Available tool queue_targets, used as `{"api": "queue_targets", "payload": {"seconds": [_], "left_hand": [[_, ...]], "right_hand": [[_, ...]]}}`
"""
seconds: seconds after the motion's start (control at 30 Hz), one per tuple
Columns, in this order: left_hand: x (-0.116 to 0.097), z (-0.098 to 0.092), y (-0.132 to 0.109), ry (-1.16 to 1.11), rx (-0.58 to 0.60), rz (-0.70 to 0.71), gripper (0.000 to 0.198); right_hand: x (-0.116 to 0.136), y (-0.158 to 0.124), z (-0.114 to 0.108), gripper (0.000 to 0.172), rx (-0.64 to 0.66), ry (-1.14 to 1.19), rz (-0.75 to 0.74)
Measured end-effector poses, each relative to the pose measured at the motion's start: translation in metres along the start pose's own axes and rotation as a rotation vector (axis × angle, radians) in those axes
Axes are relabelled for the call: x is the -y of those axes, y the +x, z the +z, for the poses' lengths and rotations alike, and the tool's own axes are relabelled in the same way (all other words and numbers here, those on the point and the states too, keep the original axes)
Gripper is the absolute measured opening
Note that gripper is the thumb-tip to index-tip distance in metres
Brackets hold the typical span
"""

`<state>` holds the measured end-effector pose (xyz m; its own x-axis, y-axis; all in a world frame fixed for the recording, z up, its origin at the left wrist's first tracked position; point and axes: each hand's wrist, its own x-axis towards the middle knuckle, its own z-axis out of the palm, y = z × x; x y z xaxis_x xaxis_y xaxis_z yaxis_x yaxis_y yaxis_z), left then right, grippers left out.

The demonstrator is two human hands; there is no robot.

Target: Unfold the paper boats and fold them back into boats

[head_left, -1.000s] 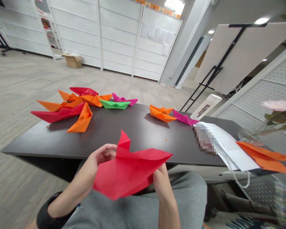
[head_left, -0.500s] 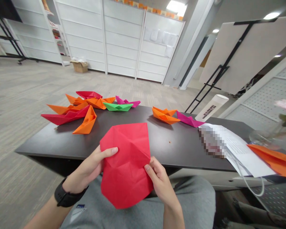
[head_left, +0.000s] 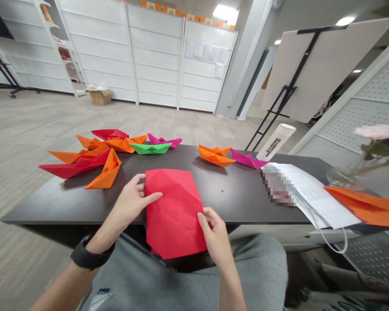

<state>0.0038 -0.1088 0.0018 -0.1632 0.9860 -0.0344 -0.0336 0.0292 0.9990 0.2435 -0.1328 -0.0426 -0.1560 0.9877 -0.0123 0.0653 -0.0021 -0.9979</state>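
A creased sheet of red paper [head_left: 175,211] is held up at the front edge of the dark table, its lower part hanging over the edge above my lap. My left hand [head_left: 132,198] grips its left side, thumb on the front and the other fingers behind. On the right side my right hand [head_left: 215,233] pinches the edge between thumb and fingers. Beyond the sheet, a green paper boat [head_left: 151,148] and an orange paper boat [head_left: 105,170] rest on the table. The back of the sheet is hidden.
Several orange, red and magenta paper boats crowd the table's left; another orange boat [head_left: 215,155] touches a magenta boat [head_left: 248,160]. At right are a white cylinder [head_left: 275,142], printed papers [head_left: 311,190], a blurred-out object, a white cable, folded orange paper [head_left: 363,205] and a flower vase.
The red sheet now looks flatter and squarer, its lower edge higher. My left hand has moved up along its left side. The whole view has shifted slightly.
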Motion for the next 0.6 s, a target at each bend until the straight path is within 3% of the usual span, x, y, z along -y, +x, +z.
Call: {"api": "queue_targets", "payload": {"seconds": [0.13,0.23,0.33,0.43,0.5,0.6], "left_hand": [[0.01,0.007,0.015,0.319,-0.048,0.061,0.068],[0.018,0.012,0.018,0.506,-0.046,0.143,0.063],[0.024,0.015,0.019,0.557,-0.055,0.188,0.064],[0.028,0.013,0.021,0.544,-0.062,0.212,0.064],[0.028,0.011,0.02,0.502,-0.057,0.192,0.071],[0.023,0.007,0.011,0.349,0.01,0.06,0.09]], "right_hand": [[0.0,-0.003,0.005,0.027,-0.187,-0.313,-0.047],[0.008,-0.002,0.004,0.034,-0.278,-0.496,-0.216],[0.018,0.006,-0.005,0.035,-0.055,-0.677,-0.435],[0.023,0.018,-0.014,0.038,0.207,-0.81,-0.438],[0.023,0.023,-0.016,0.039,0.255,-0.87,-0.39],[0.02,0.026,-0.014,0.039,0.229,-0.916,-0.383]]}}
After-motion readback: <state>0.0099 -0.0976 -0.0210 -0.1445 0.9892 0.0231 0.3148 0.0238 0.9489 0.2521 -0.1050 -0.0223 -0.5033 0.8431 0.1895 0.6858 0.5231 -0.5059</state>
